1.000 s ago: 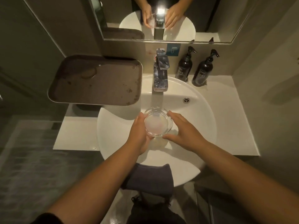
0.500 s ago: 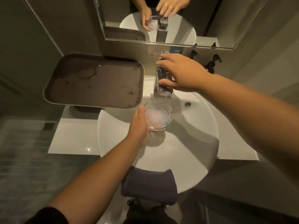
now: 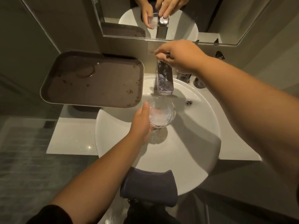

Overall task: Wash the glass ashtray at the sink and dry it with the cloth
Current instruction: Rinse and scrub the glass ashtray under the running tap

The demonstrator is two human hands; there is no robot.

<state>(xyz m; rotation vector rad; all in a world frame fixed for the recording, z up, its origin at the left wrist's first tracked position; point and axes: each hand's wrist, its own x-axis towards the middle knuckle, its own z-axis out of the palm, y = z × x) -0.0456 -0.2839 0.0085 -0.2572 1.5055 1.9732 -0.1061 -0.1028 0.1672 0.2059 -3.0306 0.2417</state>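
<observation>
My left hand [image 3: 141, 122] grips the clear glass ashtray [image 3: 161, 113] by its left rim and holds it over the white round sink [image 3: 186, 143], right under the chrome tap spout [image 3: 164, 80]. A thin stream of water falls from the spout into the ashtray. My right hand [image 3: 179, 55] is closed on the tap's handle at the back. The dark grey cloth [image 3: 148, 186] hangs over the sink's front edge, below my left forearm.
A wet brown tray [image 3: 93, 80] stands on the counter left of the tap, overhanging the sink rim. Dark pump bottles [image 3: 220, 54] stand behind my right arm, mostly hidden. A mirror [image 3: 161, 16] is on the wall above. The white counter [image 3: 71, 138] flanks the sink.
My right hand left the ashtray and went up to the tap handle. My left hand carried the ashtray up under the spout, and water now runs into it.
</observation>
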